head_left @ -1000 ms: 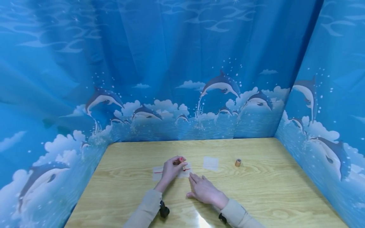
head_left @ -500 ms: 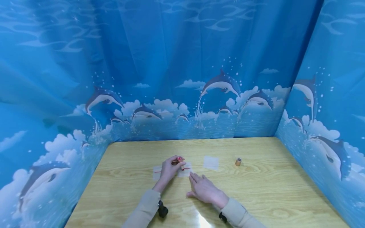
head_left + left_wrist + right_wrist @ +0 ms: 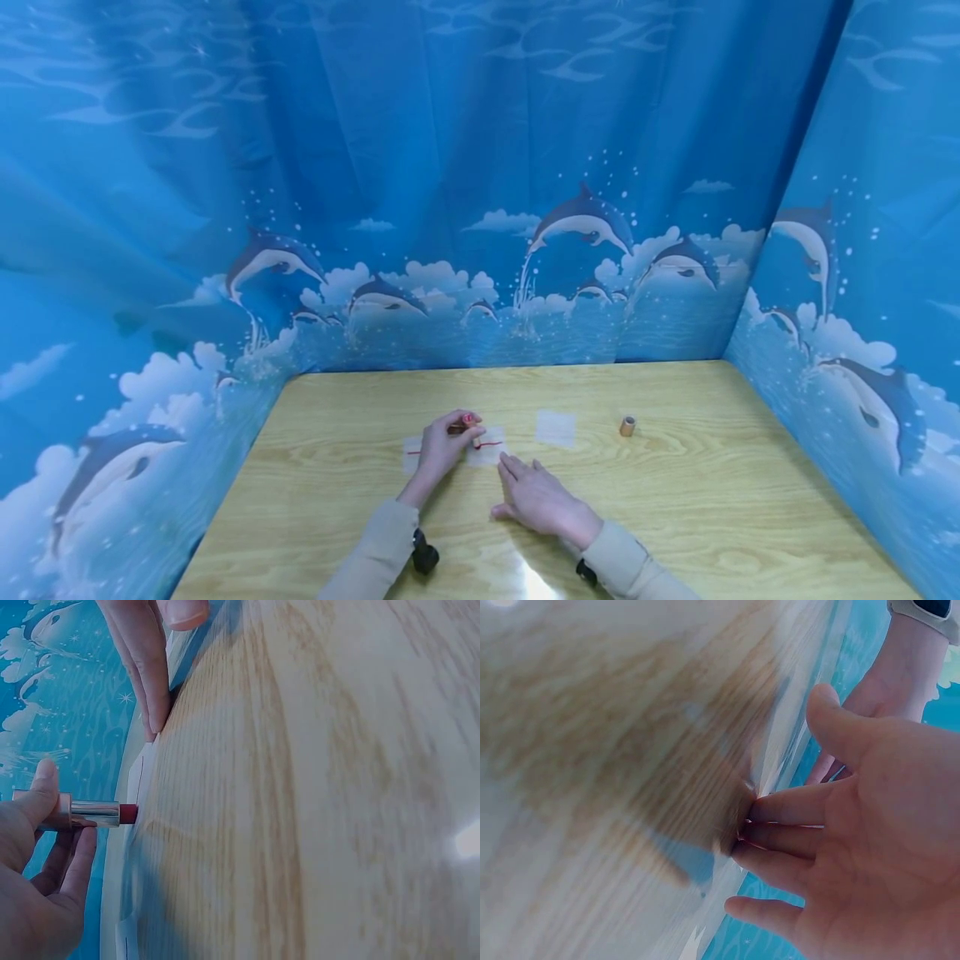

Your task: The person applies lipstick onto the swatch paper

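My left hand (image 3: 442,446) pinches an uncapped lipstick (image 3: 91,813) between thumb and fingers, its red tip down at a white paper square (image 3: 495,457). A red line runs across that square, to the right of the tip. My right hand (image 3: 542,500) lies with straight fingers, fingertips at the lower right corner of the same square; the right wrist view shows its fingers (image 3: 780,840) touching down at the surface. Left of it lies a second paper square (image 3: 412,464) with a red line, partly covered by my left hand.
A third paper square (image 3: 556,417) with no red line lies to the right. Further right stands the copper-coloured lipstick cap (image 3: 627,427). The wood-grain table (image 3: 675,517) is bordered at the back and sides by a blue dolphin curtain (image 3: 465,208).
My left hand has moved a little to the left with the lipstick, and more of the red line shows on the middle square. My right hand has stayed in place.
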Demonstrator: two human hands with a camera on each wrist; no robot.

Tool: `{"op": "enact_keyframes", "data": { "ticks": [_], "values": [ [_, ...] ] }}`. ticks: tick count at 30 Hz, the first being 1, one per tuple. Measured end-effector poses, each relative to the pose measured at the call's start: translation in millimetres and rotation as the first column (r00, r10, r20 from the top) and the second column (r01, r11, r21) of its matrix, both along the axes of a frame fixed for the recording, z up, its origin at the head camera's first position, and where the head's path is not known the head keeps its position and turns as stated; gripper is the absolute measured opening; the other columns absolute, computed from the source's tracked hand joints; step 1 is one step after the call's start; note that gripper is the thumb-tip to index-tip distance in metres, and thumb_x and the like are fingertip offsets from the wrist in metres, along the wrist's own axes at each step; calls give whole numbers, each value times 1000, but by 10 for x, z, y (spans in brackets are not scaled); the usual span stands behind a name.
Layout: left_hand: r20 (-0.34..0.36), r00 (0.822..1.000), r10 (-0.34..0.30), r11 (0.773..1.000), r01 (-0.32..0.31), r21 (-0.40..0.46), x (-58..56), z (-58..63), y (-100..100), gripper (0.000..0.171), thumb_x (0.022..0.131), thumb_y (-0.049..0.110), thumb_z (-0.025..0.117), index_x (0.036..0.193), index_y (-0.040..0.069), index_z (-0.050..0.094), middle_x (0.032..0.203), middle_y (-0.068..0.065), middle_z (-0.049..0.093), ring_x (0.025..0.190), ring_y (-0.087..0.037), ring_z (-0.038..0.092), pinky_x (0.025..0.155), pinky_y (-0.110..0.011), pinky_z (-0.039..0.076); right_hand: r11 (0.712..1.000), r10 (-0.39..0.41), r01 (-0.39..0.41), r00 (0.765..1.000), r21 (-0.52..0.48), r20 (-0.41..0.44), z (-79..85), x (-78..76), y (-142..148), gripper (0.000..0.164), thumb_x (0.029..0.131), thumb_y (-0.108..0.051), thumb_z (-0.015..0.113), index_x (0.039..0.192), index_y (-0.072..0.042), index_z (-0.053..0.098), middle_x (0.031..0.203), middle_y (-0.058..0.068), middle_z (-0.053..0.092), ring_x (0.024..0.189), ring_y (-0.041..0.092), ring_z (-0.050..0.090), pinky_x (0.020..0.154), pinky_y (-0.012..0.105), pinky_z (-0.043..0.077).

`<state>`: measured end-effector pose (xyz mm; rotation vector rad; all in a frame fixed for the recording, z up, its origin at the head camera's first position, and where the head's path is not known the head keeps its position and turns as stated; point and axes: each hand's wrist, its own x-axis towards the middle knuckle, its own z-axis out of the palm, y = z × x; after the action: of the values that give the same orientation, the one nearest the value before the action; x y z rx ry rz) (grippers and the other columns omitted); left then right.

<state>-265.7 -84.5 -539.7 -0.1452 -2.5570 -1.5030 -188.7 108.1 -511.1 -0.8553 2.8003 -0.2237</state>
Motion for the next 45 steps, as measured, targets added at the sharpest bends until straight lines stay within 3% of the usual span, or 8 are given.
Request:
{"op": "enact_keyframes", "data": {
  "ticks": [17, 21, 28, 32, 38, 39, 45],
  "values": [
    [-12, 1000, 14, 1000, -13, 18, 1, -20, -73, 18, 86, 21, 82, 102, 14, 76, 95, -2, 75, 89, -17, 69, 80, -30, 60, 1000, 3, -3, 1000, -7, -9, 17, 11, 4, 80, 96, -53, 59, 150, 4, 41, 160, 18, 35, 145, 34, 39, 119, 56, 33],
    [-8, 999, 52, 995, -51, 91, 21, 9, -79, 17, 88, 21, 80, 103, 15, 77, 97, -2, 76, 91, -17, 70, 80, -28, 59, 1000, 4, -4, 1000, -8, -13, 15, 17, 10, 80, 96, -53, 59, 150, 4, 42, 160, 18, 36, 145, 34, 39, 119, 56, 33],
    [4, 992, 129, 964, -127, 234, 78, 154, -97, 22, 88, 28, 80, 106, 17, 77, 105, -1, 75, 99, -20, 69, 84, -30, 58, 1000, 8, -8, 999, -17, -42, 5, -13, 21, 74, 99, -51, 56, 147, 3, 46, 158, 18, 39, 142, 35, 43, 116, 57, 37],
    [-11, 987, 163, 936, -151, 318, 117, 247, -130, 24, 88, 25, 80, 107, 11, 76, 110, -5, 75, 101, -20, 69, 85, -20, 56, 1000, 1, -2, 998, -18, -71, 9, -64, -3, 68, 99, -51, 56, 143, 1, 53, 154, 17, 46, 137, 34, 49, 113, 58, 42],
    [7, 984, 178, 879, -162, 449, 134, 284, -246, 27, 91, 15, 77, 114, 1, 73, 113, -16, 74, 96, -13, 70, 81, -14, 56, 999, -14, 10, 996, -48, -90, 35, -117, -40, 64, 98, -50, 60, 135, 2, 59, 146, 19, 53, 130, 36, 55, 106, 56, 49],
    [14, 983, 181, 872, -167, 461, 115, 240, -273, 29, 91, 18, 78, 115, 2, 73, 112, -15, 74, 95, -10, 69, 81, -14, 56, 998, -13, 7, 995, -56, -97, 41, -122, -41, 64, 97, -50, 60, 134, 3, 60, 145, 19, 54, 128, 37, 57, 105, 55, 50],
    [25, 983, 182, 856, -171, 488, 174, 246, -342, 31, 91, 24, 77, 107, -2, 72, 117, -13, 73, 94, -6, 67, 83, -15, 57, 995, -7, -7, 990, -99, -144, 28, -144, -16, 63, 97, -48, 62, 132, 4, 60, 144, 23, 53, 119, 39, 62, 99, 51, 55]
  ]
}}
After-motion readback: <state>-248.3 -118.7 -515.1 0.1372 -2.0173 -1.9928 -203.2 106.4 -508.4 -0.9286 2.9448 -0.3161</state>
